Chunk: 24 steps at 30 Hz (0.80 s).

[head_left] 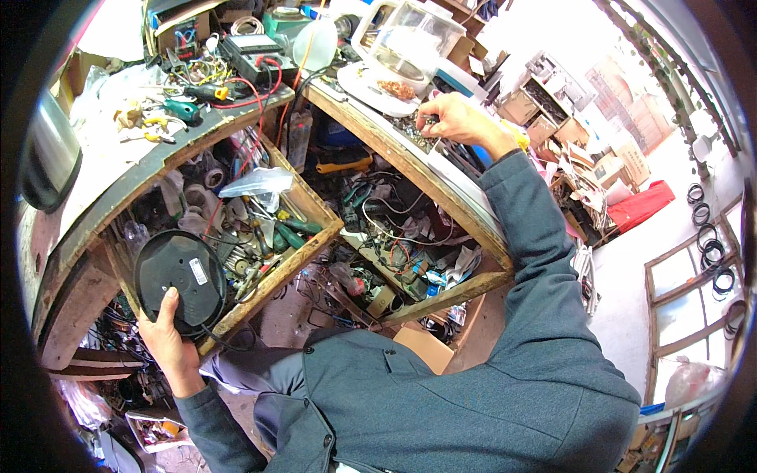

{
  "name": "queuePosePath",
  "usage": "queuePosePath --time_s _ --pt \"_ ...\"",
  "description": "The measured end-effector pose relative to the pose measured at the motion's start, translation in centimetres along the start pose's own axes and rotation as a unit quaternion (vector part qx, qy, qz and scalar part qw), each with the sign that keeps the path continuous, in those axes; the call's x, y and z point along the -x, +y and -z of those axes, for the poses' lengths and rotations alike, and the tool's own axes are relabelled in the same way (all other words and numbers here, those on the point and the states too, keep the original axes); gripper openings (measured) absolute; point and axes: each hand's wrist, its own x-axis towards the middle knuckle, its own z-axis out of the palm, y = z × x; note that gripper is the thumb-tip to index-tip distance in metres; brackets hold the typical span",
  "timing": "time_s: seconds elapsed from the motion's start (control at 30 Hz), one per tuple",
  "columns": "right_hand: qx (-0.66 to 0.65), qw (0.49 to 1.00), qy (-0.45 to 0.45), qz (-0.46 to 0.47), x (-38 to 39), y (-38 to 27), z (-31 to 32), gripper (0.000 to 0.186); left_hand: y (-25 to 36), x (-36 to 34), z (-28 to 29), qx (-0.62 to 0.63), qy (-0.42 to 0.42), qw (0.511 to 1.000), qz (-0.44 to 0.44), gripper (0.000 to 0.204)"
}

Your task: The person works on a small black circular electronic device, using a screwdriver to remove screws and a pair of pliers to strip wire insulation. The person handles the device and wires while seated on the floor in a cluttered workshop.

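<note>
- At 8 o'clock in my head view, the left hand (169,335) has hold of a black disc (180,276), its thumb laid on the face and its fingers out of sight behind; how far they are spread I cannot tell.
- The disc is tilted up toward me in front of the left drawer's contents, a pale label (197,271) at 2 o'clock on its face and a black cord (236,347) near its lower edge.
- At 1 o'clock I see the right hand (453,122) over the bench (378,135), fingers bent and tips drawn close together around something small and dark; I cannot tell whether they grip it.
- Just beside that hand, toward 11 o'clock, I see a white plate (364,87) bearing a brown clump (397,89), with a glass jug (410,43) above.
- Between 8 and 10 o'clock, the left drawer (276,285) stands open, holding green-handled tools (290,236) and a clear bag (260,183).
- Toward 4 o'clock from centre, the right drawer (449,298) is open too, crowded with wires and parts.
- At 11 o'clock I have a black meter (251,57) with a red lead (259,98).
- At 10 o'clock stands a steel kettle (57,154).
</note>
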Motion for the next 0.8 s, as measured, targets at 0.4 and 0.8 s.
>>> queuePosePath --time_s 0.4,0.8 --pt "0.103 0.994 0.026 -0.033 -1.0 0.2 -1.4 0.015 0.0 0.0 0.0 0.003 -0.006 1.000 0.003 0.043" --pt "0.065 0.992 0.108 0.000 -0.8 0.4 -1.0 0.014 -0.2 -0.1 -0.1 0.010 -0.003 1.000 -0.002 0.047"
